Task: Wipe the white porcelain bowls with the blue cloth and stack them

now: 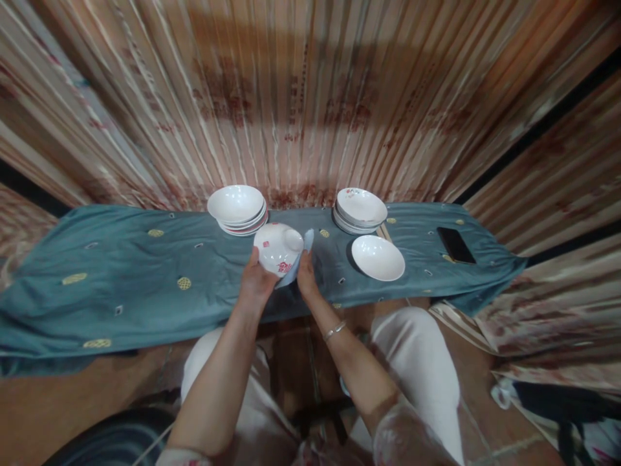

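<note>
A white bowl (pixel 272 243) with red markings is tilted in front of me, its underside and foot ring facing up. My left hand (pixel 258 277) grips its left rim, thumb on the outer wall. On its right side my right hand (pixel 305 272) is closed on a light blue cloth (pixel 290 275), which lies against the bowl's edge. Behind the bowl to the left stands a stack of white bowls (pixel 237 204). Another stack of bowls (pixel 361 206) with floral decoration stands to the right, and a single white bowl (pixel 378 257) sits in front of it.
A green patterned cloth (pixel 145 278) covers the long narrow table. A black phone (pixel 456 244) lies toward its right end. Pleated curtains (pixel 301 97) hang close behind the table. My knees are just below its front edge.
</note>
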A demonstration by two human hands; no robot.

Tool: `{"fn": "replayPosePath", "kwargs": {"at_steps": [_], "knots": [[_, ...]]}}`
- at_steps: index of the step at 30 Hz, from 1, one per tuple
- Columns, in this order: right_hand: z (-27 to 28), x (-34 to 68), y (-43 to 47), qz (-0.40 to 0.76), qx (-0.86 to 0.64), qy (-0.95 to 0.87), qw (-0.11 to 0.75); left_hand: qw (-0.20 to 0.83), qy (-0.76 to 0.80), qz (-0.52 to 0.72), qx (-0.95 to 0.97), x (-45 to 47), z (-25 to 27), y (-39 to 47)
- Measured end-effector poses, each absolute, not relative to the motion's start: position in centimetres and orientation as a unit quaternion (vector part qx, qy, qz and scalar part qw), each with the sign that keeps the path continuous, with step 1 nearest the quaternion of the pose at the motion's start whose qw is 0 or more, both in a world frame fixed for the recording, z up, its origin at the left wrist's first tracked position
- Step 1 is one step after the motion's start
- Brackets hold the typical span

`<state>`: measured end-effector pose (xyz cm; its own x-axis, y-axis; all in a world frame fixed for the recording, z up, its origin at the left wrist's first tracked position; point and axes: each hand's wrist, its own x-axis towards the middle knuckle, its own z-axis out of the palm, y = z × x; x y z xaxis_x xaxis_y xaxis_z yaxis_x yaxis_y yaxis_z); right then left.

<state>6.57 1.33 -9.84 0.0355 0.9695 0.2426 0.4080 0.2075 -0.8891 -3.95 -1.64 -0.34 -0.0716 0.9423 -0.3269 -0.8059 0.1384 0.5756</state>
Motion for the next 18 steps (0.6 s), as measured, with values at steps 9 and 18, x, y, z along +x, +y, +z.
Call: {"fn": "replayPosePath", "kwargs": {"at_steps": [9,18], "knots": [[-8.1,4.4,-3.2,0.247,-0.588,-0.625,0.450,0.679,0.318,0.655,0.093,-3.4,-0.9,-1.3],[-8.2,4.6,-4.4,0.113,-0.599,-0.672,0.419,0.671,0.351,0.647,0.091,-3.1,-1.0,-1.5]]}}
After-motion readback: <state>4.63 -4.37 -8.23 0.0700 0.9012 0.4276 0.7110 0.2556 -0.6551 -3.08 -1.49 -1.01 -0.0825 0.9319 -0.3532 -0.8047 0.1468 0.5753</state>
